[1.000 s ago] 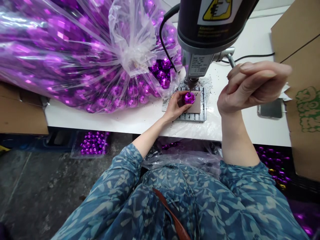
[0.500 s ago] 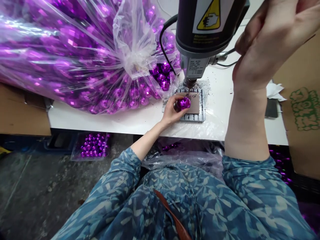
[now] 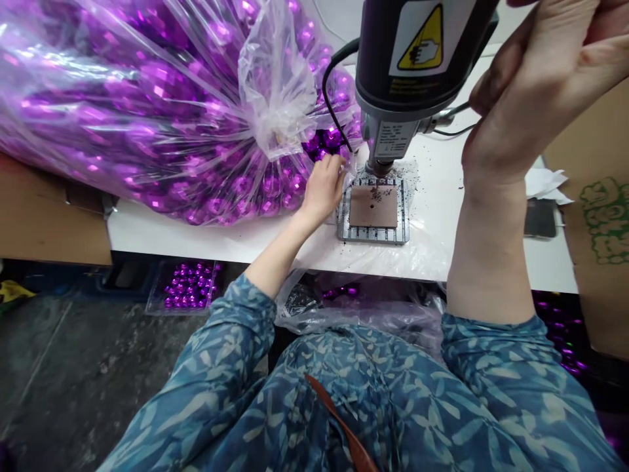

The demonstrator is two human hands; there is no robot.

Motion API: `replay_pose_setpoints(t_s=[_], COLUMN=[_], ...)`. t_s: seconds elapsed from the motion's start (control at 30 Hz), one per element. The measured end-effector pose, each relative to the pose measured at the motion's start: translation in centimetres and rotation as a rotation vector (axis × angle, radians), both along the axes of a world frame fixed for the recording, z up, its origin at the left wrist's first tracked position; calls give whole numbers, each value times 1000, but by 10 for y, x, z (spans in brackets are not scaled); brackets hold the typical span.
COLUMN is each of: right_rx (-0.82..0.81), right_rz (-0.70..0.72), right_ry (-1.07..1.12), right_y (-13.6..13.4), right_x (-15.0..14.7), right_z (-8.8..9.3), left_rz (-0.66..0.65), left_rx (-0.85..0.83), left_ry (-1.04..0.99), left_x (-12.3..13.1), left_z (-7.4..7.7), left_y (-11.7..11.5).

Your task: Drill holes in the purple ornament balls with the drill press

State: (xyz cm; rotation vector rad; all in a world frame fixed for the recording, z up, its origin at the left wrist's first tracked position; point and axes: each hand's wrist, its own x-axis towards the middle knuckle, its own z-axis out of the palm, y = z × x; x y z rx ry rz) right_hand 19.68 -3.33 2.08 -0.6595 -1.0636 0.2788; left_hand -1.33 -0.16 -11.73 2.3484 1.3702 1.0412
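Off the board (image 3: 361,215), my left hand (image 3: 323,190) has moved to its ten o'clock, beside purple balls (image 3: 332,137) at the mouth of the bag (image 3: 189,121); whether it holds one, I cannot tell remotely. At the view's two o'clock, my right hand (image 3: 540,92) grips the lever (image 3: 458,109), presumably holding the drill (image 3: 420,69) raised.

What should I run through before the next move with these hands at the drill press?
1. Left hand away from the chuck: ok, it is beside the opening of the plastic bag.
2. Left hand's grip: cannot tell whether it holds anything.
3. Right hand at the lever: ok, it looks closed on its end.
4. Board on the slotted base: ok, lying flat.
5. Board free of debris: not ok, dark bits lie on it.
6. Drill press stopped: cannot tell from a still.
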Motion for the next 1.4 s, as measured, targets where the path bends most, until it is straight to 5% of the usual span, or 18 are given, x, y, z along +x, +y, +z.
replay_pose_setpoints(t_s=[0.1,0.17,0.33,0.53,0.73,0.93,1.4], right_rx=[-11,-34,6,57,25,20,1], right_rz=[-121,-109,-98,-118,-135,-132,-153], right_ry=[-3,-29,-35,-65,-17,16,-16], right_y=[-1,-6,-13,-3,-2,-1,-1], right_x=[-5,-8,-12,-8,-8,-7,-8], right_z=[6,10,10,2,3,4,4], left_rz=[312,356,125,-160,-351,-258,-204], left_rx=[-99,-149,-121,-311,-576,-710,-528], left_ry=[277,339,-191,-777,-863,-989,-948], left_x=[18,22,-5,-27,-21,-3,31], left_z=[-4,-13,-26,-12,-22,-43,-79], left_y=[44,61,68,40,24,14,20])
